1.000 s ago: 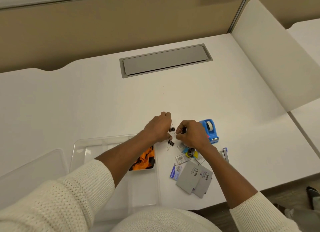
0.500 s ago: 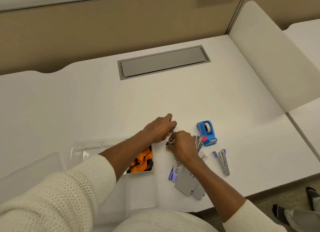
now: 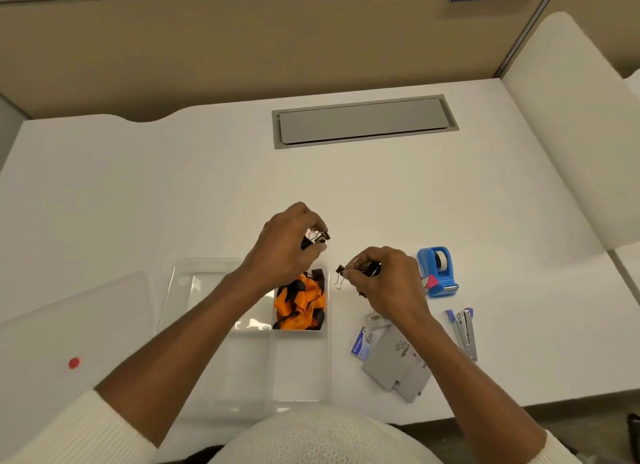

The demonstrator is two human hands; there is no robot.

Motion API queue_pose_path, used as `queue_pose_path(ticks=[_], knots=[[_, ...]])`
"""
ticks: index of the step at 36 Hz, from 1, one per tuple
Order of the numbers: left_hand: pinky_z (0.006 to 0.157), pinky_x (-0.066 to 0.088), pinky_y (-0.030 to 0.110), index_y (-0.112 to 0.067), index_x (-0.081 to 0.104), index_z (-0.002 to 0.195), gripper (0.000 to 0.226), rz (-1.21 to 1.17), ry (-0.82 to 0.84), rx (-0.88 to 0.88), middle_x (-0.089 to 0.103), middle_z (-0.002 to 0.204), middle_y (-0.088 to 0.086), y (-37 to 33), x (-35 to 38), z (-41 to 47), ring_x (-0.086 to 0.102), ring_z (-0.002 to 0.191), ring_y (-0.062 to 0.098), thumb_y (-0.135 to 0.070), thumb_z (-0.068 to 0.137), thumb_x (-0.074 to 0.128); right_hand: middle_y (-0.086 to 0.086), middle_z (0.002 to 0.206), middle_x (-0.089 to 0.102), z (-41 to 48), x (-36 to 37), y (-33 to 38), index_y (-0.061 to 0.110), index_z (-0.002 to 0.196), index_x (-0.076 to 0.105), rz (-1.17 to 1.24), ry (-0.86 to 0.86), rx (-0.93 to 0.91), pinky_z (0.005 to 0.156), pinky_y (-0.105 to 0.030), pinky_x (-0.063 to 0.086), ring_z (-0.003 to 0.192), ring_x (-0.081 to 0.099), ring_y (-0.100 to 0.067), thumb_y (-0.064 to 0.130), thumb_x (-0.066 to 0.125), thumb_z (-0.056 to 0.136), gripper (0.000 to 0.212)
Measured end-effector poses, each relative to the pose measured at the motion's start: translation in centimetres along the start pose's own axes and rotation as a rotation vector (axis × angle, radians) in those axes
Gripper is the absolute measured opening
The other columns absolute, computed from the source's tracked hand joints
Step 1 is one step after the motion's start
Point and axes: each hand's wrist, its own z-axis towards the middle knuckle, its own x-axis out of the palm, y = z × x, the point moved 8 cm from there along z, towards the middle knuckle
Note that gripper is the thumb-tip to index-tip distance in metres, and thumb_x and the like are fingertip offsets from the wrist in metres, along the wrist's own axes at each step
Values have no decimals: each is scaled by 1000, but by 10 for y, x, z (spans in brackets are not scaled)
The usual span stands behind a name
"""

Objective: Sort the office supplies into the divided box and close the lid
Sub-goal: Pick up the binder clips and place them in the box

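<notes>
A clear divided box point(image 3: 194, 290) lies on the white desk in front of me; its far right compartment holds an orange and black bundle point(image 3: 300, 302). My left hand point(image 3: 285, 245) hovers above the box's far right corner, pinching black binder clips point(image 3: 317, 237). My right hand point(image 3: 382, 283) is just right of the box, gripping more black binder clips point(image 3: 346, 271), one dangling from its fingers. The clear lid point(image 3: 69, 328), marked with a red dot, lies left of the box.
A blue tape dispenser point(image 3: 438, 271) stands right of my right hand. A small stapler point(image 3: 465, 332) lies near the desk's front edge. Grey boxes point(image 3: 394, 363) and small staple packs point(image 3: 363, 342) sit under my right forearm. A grey cable hatch point(image 3: 363, 120) is set into the far desk.
My hands were together over the clips beside the box; they have lifted and moved apart, each carrying binder clips. The camera view has shifted a little.
</notes>
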Motion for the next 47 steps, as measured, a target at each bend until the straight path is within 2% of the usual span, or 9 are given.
queue_pose_path(ticks=[5, 15, 18, 24, 31, 34, 39, 43, 47], knots=[[80, 56, 39, -20, 74, 104, 19, 88, 6, -164, 65, 106, -4, 41, -26, -56, 65, 87, 17, -21, 86, 81, 8, 73, 74, -13, 26, 39, 22, 84, 79, 117, 128, -66, 65, -39, 62, 67, 70, -13, 26, 83, 82, 5], [79, 50, 31, -24, 73, 100, 14, 231, 120, -329, 63, 101, -7, 93, -8, -111, 63, 95, 18, -28, 87, 78, 14, 62, 66, -30, 107, 91, 23, 76, 72, 67, 215, -47, 56, -16, 44, 57, 62, 1, 21, 71, 78, 3], [78, 51, 31, -20, 74, 101, 17, 246, 123, -354, 65, 101, -4, 97, -5, -112, 65, 96, 21, -23, 86, 79, 4, 74, 75, -31, 122, 99, 19, 83, 72, 14, 240, -72, 67, -31, 57, 68, 72, -13, 22, 68, 78, 7], [81, 57, 33, -17, 71, 120, 39, 226, 176, -409, 74, 112, 0, 106, 0, -116, 71, 97, 20, -18, 82, 80, -7, 99, 80, -38, 139, 105, 10, 119, 71, -14, 276, -114, 86, -35, 56, 98, 72, -23, 25, 70, 82, 40], [88, 58, 43, -15, 63, 132, 50, 237, 189, -428, 73, 124, 4, 106, -6, -120, 72, 104, 25, -4, 83, 69, -15, 113, 76, -46, 143, 115, 7, 133, 63, -66, 280, -200, 76, -28, 50, 97, 73, -30, 10, 67, 92, 41], [82, 58, 41, -20, 65, 126, 46, 325, 136, -428, 73, 120, 1, 99, -14, -119, 69, 103, 27, -4, 82, 63, -13, 110, 77, -50, 130, 117, 8, 124, 70, -106, 245, -254, 82, -34, 53, 99, 70, -29, 10, 64, 93, 31], [66, 46, 32, -26, 66, 109, 21, 380, -18, -370, 72, 103, -8, 59, -20, -105, 68, 91, 25, -37, 91, 68, 5, 98, 76, -56, 79, 80, 23, 100, 75, -34, 122, -151, 79, -34, 56, 87, 70, -16, 28, 63, 90, 17], [66, 49, 34, -26, 63, 94, 18, 288, -15, -302, 67, 93, -8, 20, 3, -83, 65, 86, 21, -43, 92, 66, 13, 95, 75, -59, 28, 27, 28, 97, 75, 34, -37, -19, 74, -33, 61, 79, 70, -5, 32, 69, 91, 10], [78, 54, 38, -24, 65, 101, 27, 170, 43, -191, 68, 101, -8, -22, 44, -59, 65, 94, 21, -49, 91, 66, 19, 89, 74, -68, -20, -30, 26, 95, 76, 60, -205, 91, 75, -25, 61, 79, 69, 1, 26, 75, 90, 5]])
